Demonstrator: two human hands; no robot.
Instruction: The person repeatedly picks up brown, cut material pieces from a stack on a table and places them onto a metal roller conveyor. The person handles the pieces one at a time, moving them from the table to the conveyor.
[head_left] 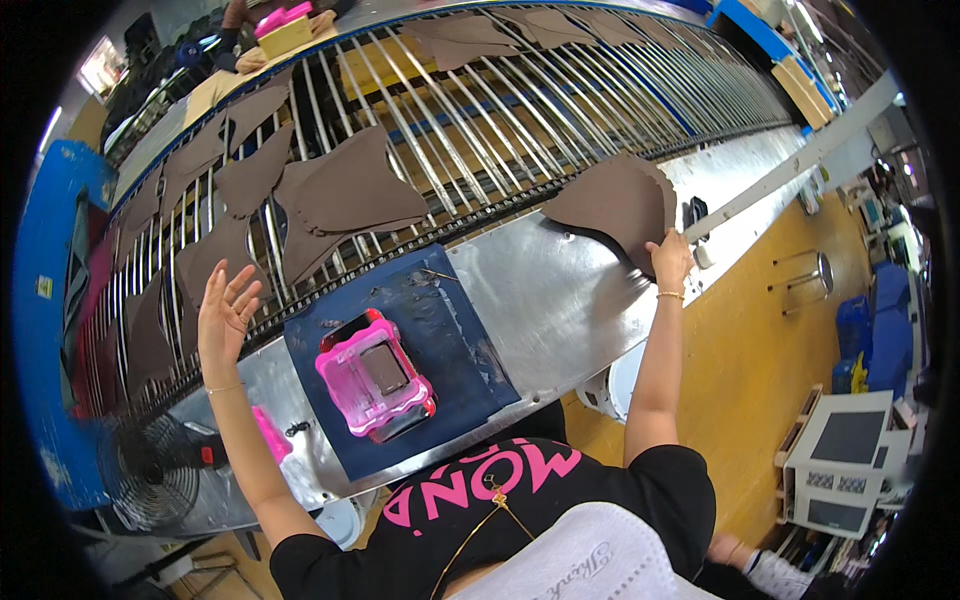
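My right hand (672, 258) pinches the near edge of a curved brown cut piece (615, 205). Whether that piece is fabric or leather I cannot tell. It lies over the metal table and the edge of the roller conveyor at the right. My left hand (226, 308) is raised with its fingers spread and nothing in it, close to brown pieces (215, 258) on the conveyor. Between my arms, a pink plastic tray (342, 372) with a dark rectangular thing (384, 368) in it sits on a dark blue mat (450, 330).
The conveyor of metal rods (440, 140) runs across the far side, carrying more brown pieces (350, 190). A black fan (150, 475) stands at the left. A pale metal bar (800, 160) slants over the table's right end. Across the conveyor, another person's hands are beside a yellow box (284, 36).
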